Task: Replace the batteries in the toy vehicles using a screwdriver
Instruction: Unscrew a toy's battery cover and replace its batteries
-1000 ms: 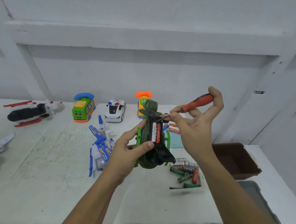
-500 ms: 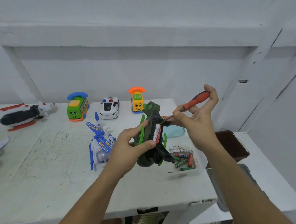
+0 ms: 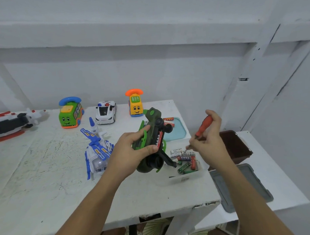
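Observation:
My left hand (image 3: 132, 151) grips a dark green toy helicopter (image 3: 152, 142) held upside down above the white table (image 3: 46, 177). Its battery bay is uncovered and a red and white battery shows inside. My right hand (image 3: 207, 141) holds a red-handled screwdriver (image 3: 203, 126) to the right of the toy, tip pointing down over a clear tray of loose batteries (image 3: 186, 162). I cannot tell whether its fingertips pinch something small.
A blue and white toy helicopter (image 3: 96, 151) lies left of my hand. A green bus (image 3: 70, 113), police car (image 3: 105, 112), yellow phone car (image 3: 135, 105) and black plane (image 3: 12, 123) stand behind. A teal tray (image 3: 178, 132), brown bin (image 3: 236, 145) and grey lid (image 3: 244, 186) lie right.
My right hand has drawn the screwdriver away from the green toy, moving right and down over the battery tray. The left hand still holds the toy; the camera has tilted lower.

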Tool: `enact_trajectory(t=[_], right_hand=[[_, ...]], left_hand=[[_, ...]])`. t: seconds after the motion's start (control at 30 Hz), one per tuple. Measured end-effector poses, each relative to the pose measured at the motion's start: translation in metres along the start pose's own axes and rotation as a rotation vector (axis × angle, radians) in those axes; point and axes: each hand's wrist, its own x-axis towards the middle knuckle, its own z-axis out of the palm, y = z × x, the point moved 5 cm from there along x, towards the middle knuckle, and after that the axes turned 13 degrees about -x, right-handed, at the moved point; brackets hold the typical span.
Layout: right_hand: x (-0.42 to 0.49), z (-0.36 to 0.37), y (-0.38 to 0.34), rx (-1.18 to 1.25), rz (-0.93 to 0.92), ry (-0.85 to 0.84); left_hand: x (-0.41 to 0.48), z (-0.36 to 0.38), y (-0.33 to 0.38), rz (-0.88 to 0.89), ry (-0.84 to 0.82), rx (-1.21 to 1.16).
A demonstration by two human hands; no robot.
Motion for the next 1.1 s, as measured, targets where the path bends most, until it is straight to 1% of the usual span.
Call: enact_trajectory(t=[0.07,0.13,0.17,0.23,0.33,0.53,0.67,0.87,1.1], right_hand=[[-0.005,0.006,-0.005,0.365,0.054,0.010],[-0.011,0.014,-0.012,0.625,0.085,0.044],[-0.014,0.018,-0.016,0.686,0.084,0.074],[-0.021,0.026,-0.023,0.729,0.059,0.138],[-0.031,0.033,-0.029,0.713,-0.025,0.205],[-0.038,0.032,-0.040,0.500,-0.322,0.310],[-0.041,0.034,-0.042,0.399,-0.491,0.369],[-0.045,0.035,-0.042,0.380,-0.621,0.437],[-0.048,0.032,-0.043,0.358,-0.623,0.491]], left_hand=[[-0.002,0.000,0.000,-0.019,0.003,-0.091],[-0.004,0.000,0.000,-0.029,0.005,-0.204],[-0.006,0.000,0.001,-0.023,0.007,-0.252],[-0.009,0.001,0.002,-0.012,0.022,-0.341],[-0.010,0.005,-0.001,-0.012,0.051,-0.421],[-0.012,0.010,-0.003,-0.037,0.130,-0.504],[-0.013,0.013,-0.005,-0.054,0.141,-0.533],[-0.010,0.014,-0.008,-0.054,0.157,-0.519],[-0.007,0.009,-0.002,-0.004,0.158,-0.441]])
